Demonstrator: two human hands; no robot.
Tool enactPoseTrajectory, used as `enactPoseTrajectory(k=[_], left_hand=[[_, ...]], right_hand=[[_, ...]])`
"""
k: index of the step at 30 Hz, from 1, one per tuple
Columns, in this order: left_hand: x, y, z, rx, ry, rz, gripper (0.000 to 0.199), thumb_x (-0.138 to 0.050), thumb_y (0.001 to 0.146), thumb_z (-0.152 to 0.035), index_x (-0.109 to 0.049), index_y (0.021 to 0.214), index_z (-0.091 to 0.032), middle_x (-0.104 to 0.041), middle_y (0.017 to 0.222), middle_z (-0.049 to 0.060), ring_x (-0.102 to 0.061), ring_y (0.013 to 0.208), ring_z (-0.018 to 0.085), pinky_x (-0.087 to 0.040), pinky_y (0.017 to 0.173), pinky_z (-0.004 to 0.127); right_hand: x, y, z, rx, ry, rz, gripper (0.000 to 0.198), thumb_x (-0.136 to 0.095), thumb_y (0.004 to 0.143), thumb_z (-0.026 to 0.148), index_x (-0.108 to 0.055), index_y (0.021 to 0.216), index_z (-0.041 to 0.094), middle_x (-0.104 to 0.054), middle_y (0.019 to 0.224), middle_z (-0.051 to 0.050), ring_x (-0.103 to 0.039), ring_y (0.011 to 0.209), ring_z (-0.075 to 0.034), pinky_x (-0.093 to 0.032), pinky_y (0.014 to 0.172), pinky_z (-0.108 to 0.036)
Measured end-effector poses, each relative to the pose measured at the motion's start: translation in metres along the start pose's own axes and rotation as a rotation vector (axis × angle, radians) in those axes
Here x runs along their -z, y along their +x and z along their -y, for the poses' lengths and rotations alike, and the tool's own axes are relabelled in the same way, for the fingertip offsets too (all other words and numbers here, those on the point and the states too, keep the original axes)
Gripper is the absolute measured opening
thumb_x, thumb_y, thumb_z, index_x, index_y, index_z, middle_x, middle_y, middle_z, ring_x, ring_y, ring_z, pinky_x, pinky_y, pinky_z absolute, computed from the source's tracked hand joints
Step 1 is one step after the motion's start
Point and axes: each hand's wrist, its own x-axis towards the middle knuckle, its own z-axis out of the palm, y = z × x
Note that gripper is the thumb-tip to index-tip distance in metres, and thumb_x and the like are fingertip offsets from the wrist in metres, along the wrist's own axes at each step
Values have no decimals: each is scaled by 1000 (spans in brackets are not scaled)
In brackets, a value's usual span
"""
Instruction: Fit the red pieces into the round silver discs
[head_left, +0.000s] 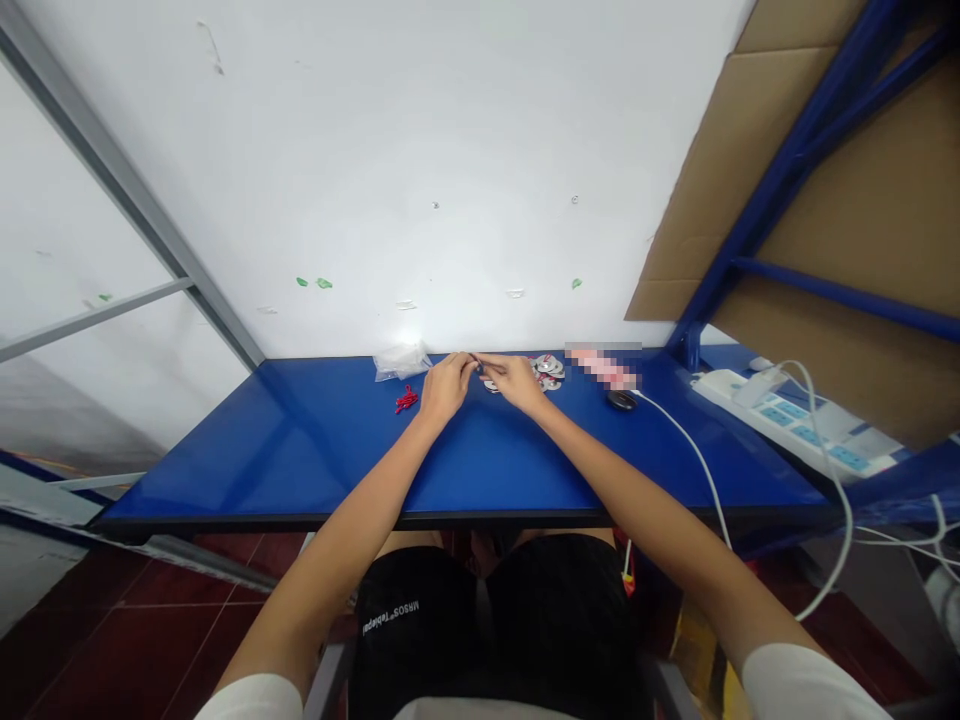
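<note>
My left hand (447, 385) and my right hand (511, 378) meet near the far side of the blue table, fingertips together. Between them is a small dark item (479, 368), too small and covered to name; the fingers of both hands are closed around it. Left of my left hand lies a little heap of red pieces (406, 400), with a clear plastic bag (401, 361) behind it. Several round silvery pieces with red parts (550, 368) lie just beyond and to the right of my right hand, which partly hides them.
A blurred pink item (600, 367) and a black round object (621, 400) with a white cable lie to the right. At the table's right end is a white power strip (795, 420) with a plug in it. A white wall (480, 180) stands behind the blue table (300, 460).
</note>
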Motion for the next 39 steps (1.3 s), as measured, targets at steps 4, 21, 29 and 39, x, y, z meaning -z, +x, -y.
enactPoseTrajectory(k=[4, 21, 29, 39], left_hand=[[-5, -5, -5, 38, 41, 6, 29, -44, 113, -36, -68, 105, -22, -74, 108, 12, -70, 91, 26, -45, 77, 32], [-17, 1, 15, 314, -923, -5, 34, -81, 83, -50, -77, 92, -17, -71, 76, 4, -63, 63, 15, -49, 54, 26], [7, 7, 20, 259, -816, 149, 41, -83, 80, -56, -80, 90, -16, -73, 77, 6, -62, 62, 16, -50, 58, 29], [10, 5, 17, 255, -851, 166, 46, -84, 79, -60, -82, 88, -15, -77, 85, 9, -65, 70, 18, -53, 61, 29]], right_hand=[[1, -2, 3, -3, 54, -45, 31, -70, 92, 30, -86, 119, 25, -83, 119, -1, -83, 101, -31, -71, 91, -48], [6, -6, 16, 187, -176, -121, 21, -73, 99, 40, -88, 109, 28, -83, 113, -7, -79, 100, -24, -64, 95, -37], [9, -6, 25, 147, -190, -76, 20, -76, 97, 45, -88, 103, 30, -83, 110, -5, -77, 103, -25, -61, 99, -37], [10, -6, 22, 240, -222, -74, 20, -72, 101, 41, -86, 96, 27, -82, 104, -5, -76, 97, -22, -58, 93, -34]])
